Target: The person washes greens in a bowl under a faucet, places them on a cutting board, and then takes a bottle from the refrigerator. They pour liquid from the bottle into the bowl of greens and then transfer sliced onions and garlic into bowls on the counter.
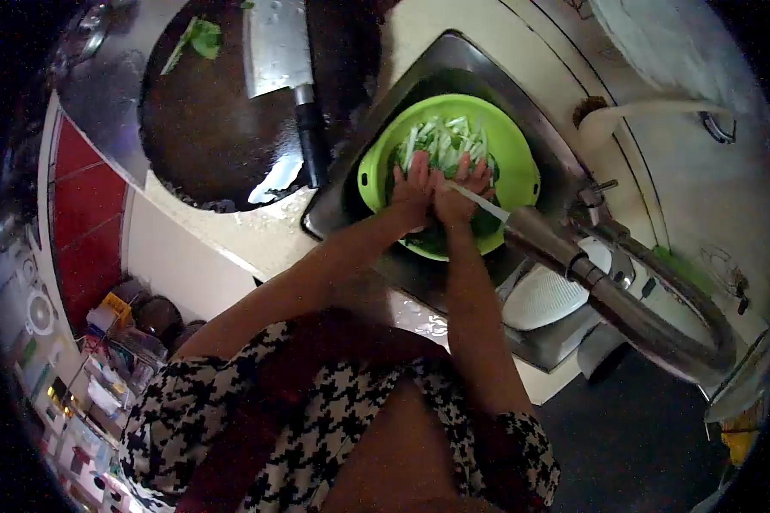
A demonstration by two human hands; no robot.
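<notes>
greens: sliced green-and-white leafy vegetable (447, 137); heaped in the round lime-green plastic basin (513, 150), which sits inside the metal sink (524, 96)
left hand: the person's left hand (413, 190) rests palm down on the greens; fingers extended and slightly parted, not curled into a fist; underside hidden
right hand: the person's right hand (459, 197) lies just beside it, also on the greens, fingers extended and apart; whether it pins any pieces beneath, cannot tell
water: thin pale stream (479, 203) from the grey metal spout (541, 239) reaches the right hand
technique (judgement): keep fingers loose and spread; turn pieces up from below rather than press hard, so water gets between them; work well inside the rim to avoid spilling
right of basin: white ribbed oval dish (541, 297), below the spout
left of sink: broad-bladed metal cleaver (272, 47) with black handle on the round dark board (210, 128); loose green leaf (205, 38) near the blade
</notes>
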